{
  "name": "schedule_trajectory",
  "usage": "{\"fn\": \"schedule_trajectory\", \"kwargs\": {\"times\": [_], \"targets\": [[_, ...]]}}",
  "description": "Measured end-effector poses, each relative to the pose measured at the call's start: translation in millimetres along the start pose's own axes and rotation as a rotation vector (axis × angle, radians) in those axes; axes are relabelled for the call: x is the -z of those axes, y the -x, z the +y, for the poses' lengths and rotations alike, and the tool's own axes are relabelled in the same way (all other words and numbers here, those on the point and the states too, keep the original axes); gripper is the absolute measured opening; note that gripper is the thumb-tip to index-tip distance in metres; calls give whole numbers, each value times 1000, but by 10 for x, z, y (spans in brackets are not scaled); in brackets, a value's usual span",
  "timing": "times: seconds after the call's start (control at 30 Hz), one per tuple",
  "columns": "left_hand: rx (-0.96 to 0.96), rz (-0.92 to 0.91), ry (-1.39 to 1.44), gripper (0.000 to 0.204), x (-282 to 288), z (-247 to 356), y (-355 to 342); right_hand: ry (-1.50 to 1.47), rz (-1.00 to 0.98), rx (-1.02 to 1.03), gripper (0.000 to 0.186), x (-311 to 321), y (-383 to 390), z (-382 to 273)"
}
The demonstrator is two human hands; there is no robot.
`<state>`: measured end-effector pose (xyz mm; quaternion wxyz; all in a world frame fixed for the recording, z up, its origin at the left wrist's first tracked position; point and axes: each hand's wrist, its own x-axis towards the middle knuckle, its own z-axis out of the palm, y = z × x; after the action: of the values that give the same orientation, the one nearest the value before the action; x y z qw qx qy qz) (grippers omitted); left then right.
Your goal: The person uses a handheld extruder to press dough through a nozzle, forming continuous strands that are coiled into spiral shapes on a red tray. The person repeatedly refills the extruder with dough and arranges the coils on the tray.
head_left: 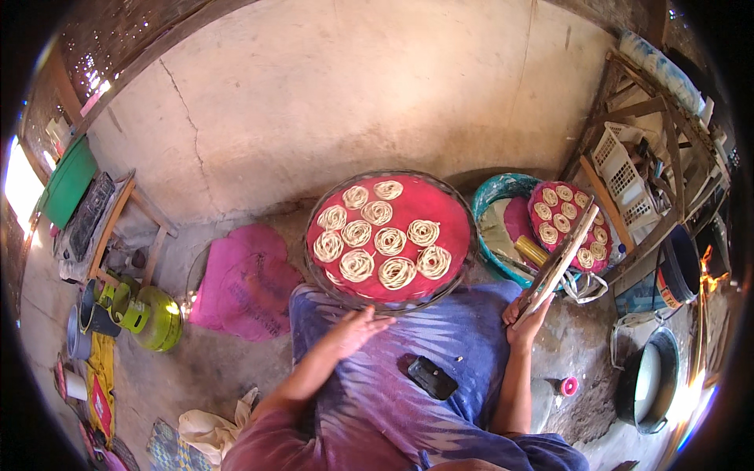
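A round red tray [426, 206] in a dark rim rests at my lap's far edge, bearing several pale coiled strand nests [378, 212]. My left hand [353, 334] has fingers apart at the tray's near edge; I cannot tell if they touch it. My right hand [525, 315] grips long pale wooden pieces [561, 259], raised on the right. Beyond them, a smaller red tray [578, 234] with similar nests sits over a teal basin [485, 200], beside a gold cylinder [532, 251]. A black rectangular object [432, 377] lies on my lap.
A pink sack [236, 290] lies on the floor left of my lap, near a green gas cylinder [157, 322] and low wooden bench [118, 220]. At right are a white crate [616, 169] on a wooden rack, a dark pan [652, 377] and flames [711, 279]. A cracked wall stands ahead.
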<state>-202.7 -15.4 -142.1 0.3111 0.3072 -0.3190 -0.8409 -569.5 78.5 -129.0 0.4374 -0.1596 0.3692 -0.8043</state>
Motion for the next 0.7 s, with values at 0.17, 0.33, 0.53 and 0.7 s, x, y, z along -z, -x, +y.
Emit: {"fn": "schedule_trajectory", "kwargs": {"times": [0.17,0.33,0.53,0.7], "targets": [[-185,538,-191,60,697,562,24,25,-3,3,68,-12,1,1],[-472,576,-273,51,1208,1025,-396,40,2,9,69,-4,-8,11],[-381,454,-576,41,1595,1659,-1159,37,22,16,68,2,-23,24],[-667,962,-1561,46,1051,2054,-1386,55,9,-13,69,107,-64,57]]}}
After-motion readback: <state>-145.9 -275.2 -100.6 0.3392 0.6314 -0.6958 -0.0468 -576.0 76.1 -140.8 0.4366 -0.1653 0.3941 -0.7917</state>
